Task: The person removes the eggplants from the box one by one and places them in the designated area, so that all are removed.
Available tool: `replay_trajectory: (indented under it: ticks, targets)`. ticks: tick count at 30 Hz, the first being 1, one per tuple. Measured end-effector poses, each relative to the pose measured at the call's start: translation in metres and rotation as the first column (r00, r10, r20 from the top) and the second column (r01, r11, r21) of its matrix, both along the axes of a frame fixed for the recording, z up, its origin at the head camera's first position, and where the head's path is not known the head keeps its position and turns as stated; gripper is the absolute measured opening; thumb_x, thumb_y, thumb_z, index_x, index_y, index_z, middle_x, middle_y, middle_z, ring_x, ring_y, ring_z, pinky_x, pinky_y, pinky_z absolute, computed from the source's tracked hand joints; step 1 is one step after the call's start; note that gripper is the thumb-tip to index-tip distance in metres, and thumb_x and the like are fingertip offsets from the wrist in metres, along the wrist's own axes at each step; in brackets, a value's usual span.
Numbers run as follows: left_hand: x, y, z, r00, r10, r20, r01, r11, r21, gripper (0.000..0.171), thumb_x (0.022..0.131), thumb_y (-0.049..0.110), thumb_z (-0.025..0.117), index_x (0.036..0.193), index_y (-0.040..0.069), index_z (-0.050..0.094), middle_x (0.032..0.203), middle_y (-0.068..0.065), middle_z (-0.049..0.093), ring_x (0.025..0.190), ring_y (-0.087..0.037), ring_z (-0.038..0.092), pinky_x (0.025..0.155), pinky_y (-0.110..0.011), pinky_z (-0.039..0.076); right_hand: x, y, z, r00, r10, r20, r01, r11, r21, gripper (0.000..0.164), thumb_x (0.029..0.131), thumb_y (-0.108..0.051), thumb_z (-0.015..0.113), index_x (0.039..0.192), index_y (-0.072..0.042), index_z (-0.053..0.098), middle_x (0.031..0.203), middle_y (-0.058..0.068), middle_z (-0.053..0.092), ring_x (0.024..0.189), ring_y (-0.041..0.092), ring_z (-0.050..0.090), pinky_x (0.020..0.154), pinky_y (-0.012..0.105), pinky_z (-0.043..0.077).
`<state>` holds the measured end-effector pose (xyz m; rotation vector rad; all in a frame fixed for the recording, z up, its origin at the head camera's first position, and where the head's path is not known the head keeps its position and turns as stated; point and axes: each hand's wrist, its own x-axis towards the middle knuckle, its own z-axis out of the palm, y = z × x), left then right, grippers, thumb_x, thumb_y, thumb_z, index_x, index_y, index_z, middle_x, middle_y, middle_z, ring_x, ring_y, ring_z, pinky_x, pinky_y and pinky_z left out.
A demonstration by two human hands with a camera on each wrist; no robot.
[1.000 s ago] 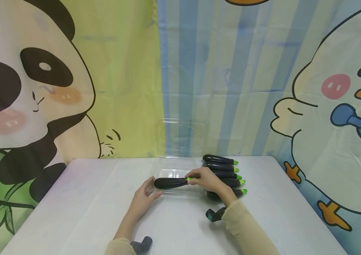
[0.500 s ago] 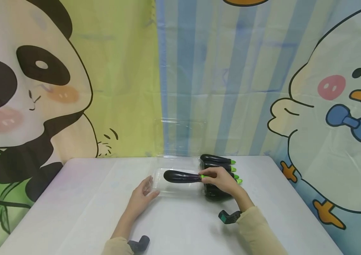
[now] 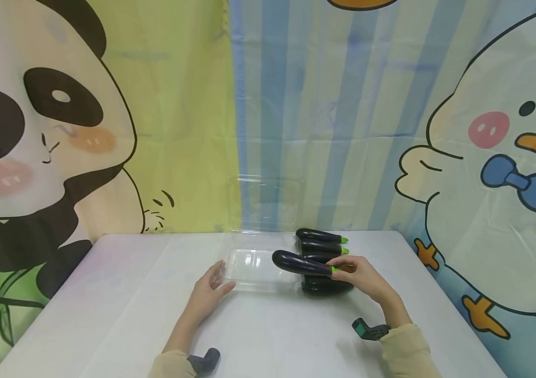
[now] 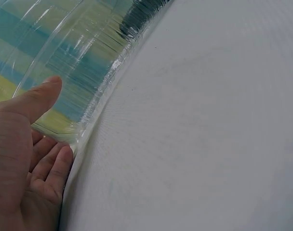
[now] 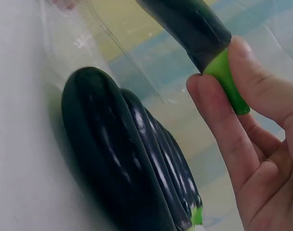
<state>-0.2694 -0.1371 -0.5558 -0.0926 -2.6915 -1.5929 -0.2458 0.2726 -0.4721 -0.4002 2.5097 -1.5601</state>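
My right hand (image 3: 364, 277) pinches an eggplant (image 3: 296, 262) by its bright green stem end, thumb against fingertips, as the right wrist view shows. Its dark, rounded end points left, over the right side of a clear plastic box (image 3: 249, 272). Below and behind it lie several more glossy eggplants (image 5: 103, 144) in a row, their green ends to the right; the held one partly hides them in the head view. My left hand (image 3: 205, 294) cups the box's front left corner, fingers curled at the side and thumb (image 4: 43, 96) lying over the front.
The box's transparent lid (image 3: 265, 205) stands raised at the back. A white table (image 3: 126, 294) bears everything, with a cartoon-printed curtain (image 3: 183, 115) behind. Each wrist wears a dark camera mount, such as the right one (image 3: 369, 329).
My right hand has carried the eggplant rightward, from over the box to the row of other eggplants. The left hand stays at the box's corner.
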Motion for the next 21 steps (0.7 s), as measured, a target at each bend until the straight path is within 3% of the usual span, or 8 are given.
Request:
replay_trajectory:
  ticks: [8, 13, 21]
  targets:
    - [0.000, -0.001, 0.001, 1.000, -0.011, 0.021, 0.011, 1.000, -0.005, 0.082, 0.080, 0.048, 0.071, 0.147, 0.021, 0.033, 0.150, -0.007, 0.040, 0.130, -0.033, 0.048, 0.107, -0.043, 0.043, 0.008, 0.031, 0.000, 1.000, -0.024, -0.005, 0.024, 1.000, -0.009, 0.043, 0.086, -0.027, 0.069, 0.120, -0.001, 0.062, 0.124, 0.019, 0.059, 0.092, 0.011, 0.067, 0.085, 0.038, 0.057]
    - [0.000, -0.001, 0.003, 1.000, -0.023, 0.019, 0.023, 1.000, 0.006, 0.081, 0.081, 0.046, 0.072, 0.147, 0.020, 0.033, 0.150, -0.007, 0.040, 0.130, -0.033, 0.048, 0.108, -0.044, 0.042, 0.009, 0.047, -0.008, 0.996, -0.082, 0.046, 0.082, 0.997, 0.013, 0.042, 0.084, -0.026, 0.072, 0.116, -0.002, 0.064, 0.114, 0.008, 0.063, 0.092, 0.009, 0.063, 0.081, 0.028, 0.056]
    - [0.000, -0.003, 0.004, 0.999, -0.024, 0.026, 0.024, 1.000, 0.005, 0.083, 0.080, 0.047, 0.072, 0.147, 0.019, 0.032, 0.151, -0.008, 0.039, 0.131, -0.032, 0.047, 0.108, -0.042, 0.041, 0.011, 0.074, -0.039, 0.990, -0.047, 0.133, 0.046, 0.999, 0.015, 0.037, 0.083, -0.023, 0.073, 0.111, -0.001, 0.066, 0.115, -0.001, 0.061, 0.100, 0.009, 0.057, 0.082, 0.024, 0.055]
